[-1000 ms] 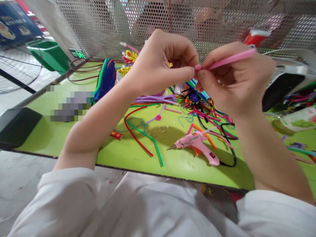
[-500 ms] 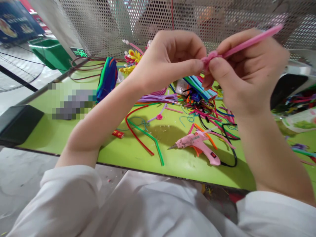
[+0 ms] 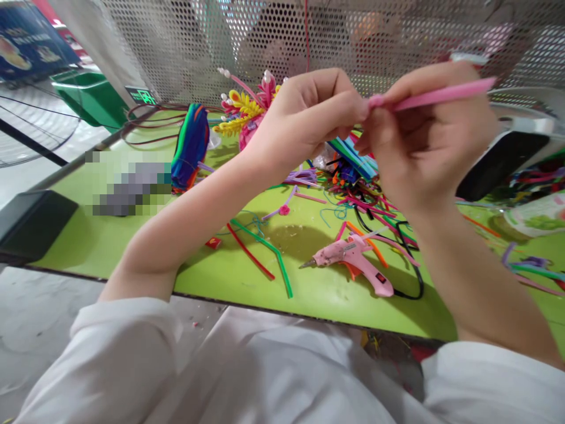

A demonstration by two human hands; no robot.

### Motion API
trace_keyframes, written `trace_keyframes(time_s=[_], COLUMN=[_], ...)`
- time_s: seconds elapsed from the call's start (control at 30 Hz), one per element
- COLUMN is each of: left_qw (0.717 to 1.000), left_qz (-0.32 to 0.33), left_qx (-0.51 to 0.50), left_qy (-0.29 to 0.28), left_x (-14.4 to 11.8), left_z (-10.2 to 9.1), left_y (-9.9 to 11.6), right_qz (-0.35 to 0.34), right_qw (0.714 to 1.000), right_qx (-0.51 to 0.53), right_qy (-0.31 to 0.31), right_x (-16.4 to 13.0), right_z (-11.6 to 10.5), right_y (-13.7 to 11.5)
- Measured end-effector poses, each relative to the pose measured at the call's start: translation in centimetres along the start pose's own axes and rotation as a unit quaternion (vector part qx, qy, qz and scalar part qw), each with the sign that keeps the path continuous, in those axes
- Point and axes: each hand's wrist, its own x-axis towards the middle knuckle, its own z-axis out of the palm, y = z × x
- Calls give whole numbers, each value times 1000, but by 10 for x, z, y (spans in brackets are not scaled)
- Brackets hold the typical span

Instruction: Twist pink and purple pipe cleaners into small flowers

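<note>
Both my forearms raised, bare from pushed-up white sleeves, converging at chest height; my left hand (image 3: 304, 121) curled, thumb and forefinger pinched together at the tips; my right hand (image 3: 430, 132) facing it, fingers folded, thumb pressed to forefinger; fingertips of both hands touching.

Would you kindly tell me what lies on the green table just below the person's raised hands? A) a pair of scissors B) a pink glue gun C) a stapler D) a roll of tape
B: a pink glue gun lies on its side on the green table, nozzle pointing left, below the left hand and right hand, which pinch a pink pipe cleaner.
</note>
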Motion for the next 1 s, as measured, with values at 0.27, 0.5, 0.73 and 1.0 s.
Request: trace_keyframes(time_s=[0.27, 0.5, 0.73, 1.0], left_qw=[992, 952, 947, 940], left_qz=[101, 241, 250, 176], left_qx=[77, 190, 201, 292], left_qy=[23, 21, 0, -14], left_x=[8, 9, 4, -5], left_z=[-10, -14, -13, -7], left_y=[-20, -18, -13, -2], right_qz=[136, 117, 86, 27], right_qw=[973, 977, 988, 998], right_qx=[184, 166, 123, -4], right_qy=[13, -62, -38, -60], right_x=[6, 19, 16, 13], right_z=[7, -16, -8, -16], right_y=[-1, 6, -2, -9])
